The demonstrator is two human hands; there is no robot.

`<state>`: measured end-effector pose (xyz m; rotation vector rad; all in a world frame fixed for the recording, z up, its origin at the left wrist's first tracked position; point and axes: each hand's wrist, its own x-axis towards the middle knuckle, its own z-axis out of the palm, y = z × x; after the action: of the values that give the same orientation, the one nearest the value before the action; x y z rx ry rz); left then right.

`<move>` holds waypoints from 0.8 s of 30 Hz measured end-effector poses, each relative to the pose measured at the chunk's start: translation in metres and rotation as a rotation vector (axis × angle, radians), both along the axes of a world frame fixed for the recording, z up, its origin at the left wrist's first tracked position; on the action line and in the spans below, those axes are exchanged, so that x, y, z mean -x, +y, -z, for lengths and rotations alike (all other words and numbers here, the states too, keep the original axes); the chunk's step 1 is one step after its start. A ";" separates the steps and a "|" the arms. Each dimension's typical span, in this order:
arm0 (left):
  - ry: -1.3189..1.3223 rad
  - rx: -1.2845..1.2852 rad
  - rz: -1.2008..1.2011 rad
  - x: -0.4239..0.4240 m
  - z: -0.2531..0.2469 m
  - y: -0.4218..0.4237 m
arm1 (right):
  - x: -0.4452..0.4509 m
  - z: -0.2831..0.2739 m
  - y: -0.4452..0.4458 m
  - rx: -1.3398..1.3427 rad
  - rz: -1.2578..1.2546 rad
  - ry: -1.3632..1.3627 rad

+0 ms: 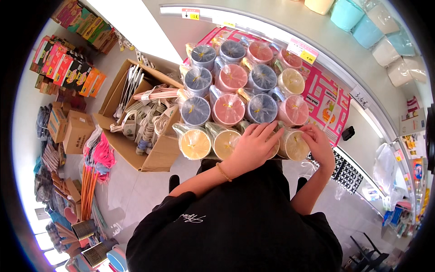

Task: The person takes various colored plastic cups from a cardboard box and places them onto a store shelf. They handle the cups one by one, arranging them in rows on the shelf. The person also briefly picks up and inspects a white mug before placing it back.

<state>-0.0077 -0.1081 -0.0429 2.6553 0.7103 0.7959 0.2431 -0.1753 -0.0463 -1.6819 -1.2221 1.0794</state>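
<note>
Rows of plastic mugs, each wrapped in clear film with a yellow tie, stand before me; there are blue, pink and cream ones. My left hand (255, 144) lies spread over the front row, its fingertips on a mostly covered mug, beside a cream mug (225, 144). At the right end of that row, my right hand (318, 144) touches the wrapping of another cream mug (297, 146) with its fingertips; whether it pinches the film I cannot tell. Behind them are a pink mug (296, 109) and a blue mug (262, 108).
A cardboard box (163, 149) of hangers adjoins the mugs on the left. A shelf edge with price tags (303, 50) curves behind and to the right, above a pink printed sheet (331, 102). Mops (102, 149) and cartons (79, 132) stand farther left. A black chair (368, 253) is at lower right.
</note>
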 end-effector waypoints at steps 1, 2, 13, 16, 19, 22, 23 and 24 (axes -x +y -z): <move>0.009 -0.017 -0.002 -0.002 0.000 0.000 | -0.002 0.001 0.000 0.005 -0.008 0.031; 0.013 -0.015 0.000 -0.002 0.001 0.000 | -0.004 0.002 -0.001 0.009 -0.015 0.061; -0.114 0.160 0.031 0.008 0.001 0.003 | -0.134 0.034 -0.015 -0.160 0.731 -0.079; -0.214 0.238 0.083 0.009 -0.009 0.004 | -0.234 0.118 -0.033 -0.172 1.114 -0.096; -0.320 0.314 0.099 0.016 -0.013 0.004 | -0.310 0.195 -0.027 -0.010 1.349 -0.651; -0.365 0.320 0.062 0.019 -0.011 0.003 | -0.299 0.211 -0.006 0.342 1.249 -0.715; -0.387 0.346 0.073 0.020 -0.012 0.003 | -0.312 0.226 -0.015 0.370 1.194 -0.762; -0.411 0.356 0.065 0.021 -0.013 0.004 | -0.323 0.237 -0.021 0.395 1.133 -0.809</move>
<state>-0.0291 -0.1041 -0.0303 2.0986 0.5871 1.0440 0.5662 -0.1961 -0.2833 -2.6976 -0.2341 -0.1154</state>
